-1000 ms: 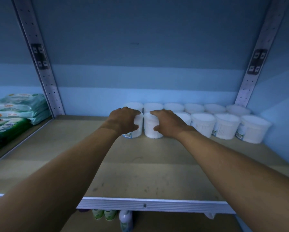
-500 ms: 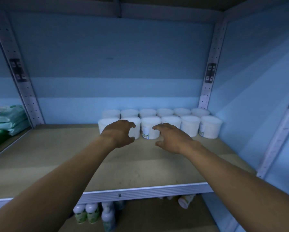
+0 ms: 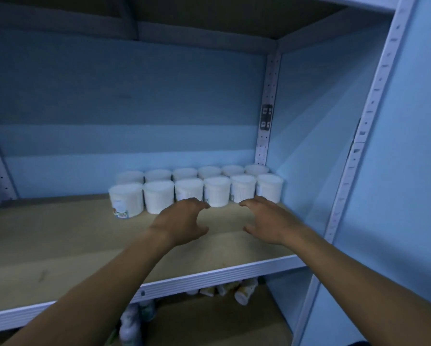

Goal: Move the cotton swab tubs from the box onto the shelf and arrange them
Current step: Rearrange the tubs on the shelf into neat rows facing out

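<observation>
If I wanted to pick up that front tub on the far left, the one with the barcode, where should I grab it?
Probably around the round side wall of the barcode tub, coming from the front and its open left. It stands upright, a neighbouring tub sits close on its right, and another row stands behind it.

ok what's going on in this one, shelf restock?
Yes. A person is stocking white cotton swab tubs on a wooden shelf. Twelve tubs stand in two rows of six against the back right corner. The left hand and right hand hover open just in front of the front row, holding nothing. No box is in view.
</observation>
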Demonstrator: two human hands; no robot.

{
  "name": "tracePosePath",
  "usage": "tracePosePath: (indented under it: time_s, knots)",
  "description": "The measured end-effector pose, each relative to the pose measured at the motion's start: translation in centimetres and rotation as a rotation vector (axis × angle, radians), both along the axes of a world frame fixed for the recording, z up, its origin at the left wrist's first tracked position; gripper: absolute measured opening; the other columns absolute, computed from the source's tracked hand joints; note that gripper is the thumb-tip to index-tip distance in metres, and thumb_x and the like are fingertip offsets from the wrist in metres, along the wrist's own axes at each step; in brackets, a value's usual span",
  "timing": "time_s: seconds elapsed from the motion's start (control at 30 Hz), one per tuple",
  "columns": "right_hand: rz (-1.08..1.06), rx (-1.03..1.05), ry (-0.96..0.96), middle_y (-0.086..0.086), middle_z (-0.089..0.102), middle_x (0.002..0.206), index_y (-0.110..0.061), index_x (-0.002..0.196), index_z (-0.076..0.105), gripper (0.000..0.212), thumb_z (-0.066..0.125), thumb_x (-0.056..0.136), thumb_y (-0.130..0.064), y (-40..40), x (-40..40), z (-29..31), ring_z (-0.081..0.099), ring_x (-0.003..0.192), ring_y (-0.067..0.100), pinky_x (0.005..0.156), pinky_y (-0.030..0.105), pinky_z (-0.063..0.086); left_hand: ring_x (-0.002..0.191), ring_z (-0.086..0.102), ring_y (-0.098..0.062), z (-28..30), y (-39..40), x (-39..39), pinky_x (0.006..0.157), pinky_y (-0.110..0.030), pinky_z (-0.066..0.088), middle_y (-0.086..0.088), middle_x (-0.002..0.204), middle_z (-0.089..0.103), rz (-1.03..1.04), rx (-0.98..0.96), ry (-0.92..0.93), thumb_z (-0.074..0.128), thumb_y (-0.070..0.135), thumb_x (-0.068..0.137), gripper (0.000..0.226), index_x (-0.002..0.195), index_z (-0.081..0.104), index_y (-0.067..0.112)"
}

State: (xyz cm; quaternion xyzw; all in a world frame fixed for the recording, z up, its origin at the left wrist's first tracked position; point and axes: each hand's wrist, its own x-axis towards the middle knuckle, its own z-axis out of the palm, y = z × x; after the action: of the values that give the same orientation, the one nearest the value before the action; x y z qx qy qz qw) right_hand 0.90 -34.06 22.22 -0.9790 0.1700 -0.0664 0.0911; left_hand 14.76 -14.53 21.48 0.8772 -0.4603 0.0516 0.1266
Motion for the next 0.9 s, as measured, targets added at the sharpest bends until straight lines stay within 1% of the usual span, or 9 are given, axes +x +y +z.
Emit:
tracePosePath:
  time_s: [0.13, 0.23, 0.33, 0.47, 0.6, 0.7, 0.8, 0.9]
  knots:
    - [-0.03, -0.005, 0.019, -0.002, 0.036, 0.153, -0.03, 0.151, 0.036, 0.07, 0.066, 0.089, -0.04, -2.7, -0.5, -0.9, 0.043, 0.136, 0.022, 0.109, 0.042, 0.041, 0.132, 0.047, -0.015, -0.2, -3.0, 0.1, 0.101, -0.036, 0.047, 0.008, 0.146, 0.048, -0.037, -0.009, 0.04, 0.065, 0.048, 0.083, 0.065, 0.143, 0.046, 0.034]
    - [-0.05, 0.001, 0.022, -0.002, 0.036, 0.153, -0.031, 0.151, 0.035, 0.07, 0.065, 0.089, -0.04, -4.6, -0.5, -0.9, 0.043, 0.136, 0.023, 0.109, 0.039, 0.041, 0.133, 0.046, -0.015, 0.0, -5.0, 0.1, 0.104, -0.033, 0.044, 0.007, 0.147, 0.047, -0.056, -0.004, 0.051, 0.066, 0.045, 0.085, 0.064, 0.144, 0.046, 0.032]
    - [-0.072, 0.008, 0.029, -0.002, 0.036, 0.153, -0.032, 0.151, 0.034, 0.07, 0.064, 0.089, -0.039, -6.0, -0.3, -0.9, 0.043, 0.136, 0.024, 0.108, 0.04, 0.042, 0.134, 0.045, -0.015, 0.1, -7.0, 0.2, 0.106, -0.031, 0.041, 0.006, 0.148, 0.046, -0.089, 0.014, 0.038, 0.066, 0.043, 0.086, 0.064, 0.145, 0.045, 0.03]
    - [-0.088, 0.019, 0.027, -0.001, 0.037, 0.152, -0.032, 0.151, 0.034, 0.069, 0.065, 0.089, -0.038, -7.6, 0.5, -0.9, 0.044, 0.135, 0.025, 0.106, 0.041, 0.043, 0.136, 0.041, -0.014, -0.1, -9.7, 0.8, 0.108, -0.034, 0.04, 0.007, 0.149, 0.043, -0.09, 0.036, 0.061, 0.065, 0.046, 0.086, 0.066, 0.146, 0.042, 0.031]
    - [-0.119, -0.003, 0.047, 0.001, 0.034, 0.153, -0.031, 0.152, 0.031, 0.072, 0.064, 0.089, -0.04, -9.6, 1.7, -0.6, 0.043, 0.135, 0.025, 0.103, 0.04, 0.045, 0.139, 0.035, -0.014, -0.1, -12.5, 1.3, 0.109, -0.03, 0.036, 0.007, 0.153, 0.036, -0.101, 0.065, 0.074, 0.062, 0.045, 0.09, 0.067, 0.15, 0.035, 0.031]
    - [-0.147, -0.024, 0.058, 0.002, 0.03, 0.155, -0.031, 0.153, 0.027, 0.075, 0.063, 0.089, -0.041, -11.3, 3.0, -0.4, 0.04, 0.136, 0.028, 0.105, 0.044, 0.043, 0.138, 0.036, -0.016, 0.3, -14.6, 1.9, 0.108, -0.032, 0.037, 0.007, 0.155, 0.033, -0.108, 0.071, 0.054, 0.061, 0.045, 0.09, 0.068, 0.151, 0.033, 0.031]
    - [-0.17, -0.04, 0.071, 0.001, 0.026, 0.157, -0.031, 0.154, 0.024, 0.076, 0.061, 0.09, -0.043, -12.8, 4.6, -0.1, 0.036, 0.138, 0.028, 0.108, 0.044, 0.04, 0.134, 0.041, -0.02, 0.4, -16.5, 2.8, 0.105, -0.036, 0.041, 0.004, 0.151, 0.038, -0.104, 0.065, 0.013, 0.063, 0.044, 0.089, 0.066, 0.148, 0.038, 0.028]
    - [-0.182, -0.05, 0.067, 0.002, 0.03, 0.153, -0.03, 0.154, 0.026, 0.076, 0.063, 0.088, -0.043, -14.0, 6.4, 0.3, 0.039, 0.136, 0.028, 0.106, 0.044, 0.041, 0.129, 0.047, -0.026, 0.5, -18.1, 4.1, 0.101, -0.041, 0.044, -0.003, 0.144, 0.044, -0.092, 0.068, -0.019, 0.067, 0.043, 0.086, 0.064, 0.141, 0.045, 0.02]
